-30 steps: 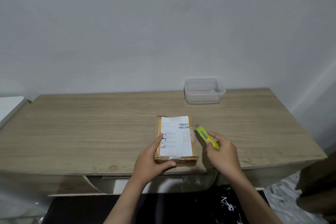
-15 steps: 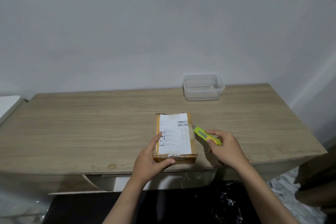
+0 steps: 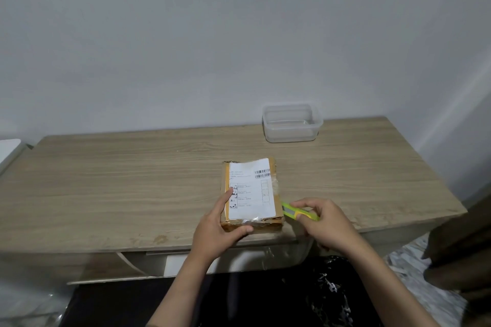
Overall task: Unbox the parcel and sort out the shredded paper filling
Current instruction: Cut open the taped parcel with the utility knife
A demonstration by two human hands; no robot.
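at the far left edge of view, beside the left end of the table (image 3: 106,180), a bit of a white surface (image 3: 8,146) shows, too little to tell what it is. the table is pale wood grain, set against a plain white wall (image 3: 186,34), and its left half is bare wood. near the front edge, a little right of the middle, lies the parcel (image 3: 276,210): a flat brown cardboard box wrapped in clear tape, with a white shipping label (image 3: 251,188) covering most of its top and a barcode at the label's far right corner. it lies flat and is still sealed. the left hand (image 3: 218,231) is clamped on the parcel's near left corner, thumb across the front edge and the index finger laid on the label's left side. just right of the parcel, the right hand (image 3: 326,223) is closed around a yellow-green box cutter (image 3: 289,212), pinched between fingertips and thumb, its tip pointing left and meeting the parcel's right side near the front corner; whether a blade is out i cannot tell. at the back edge, right of the middle and well apart from the parcel, stands a clear plastic container (image 3: 292,123), open at the top. at the far right, past the table's right end, a dark blurred shape (image 3: 462,252) fills the lower corner.
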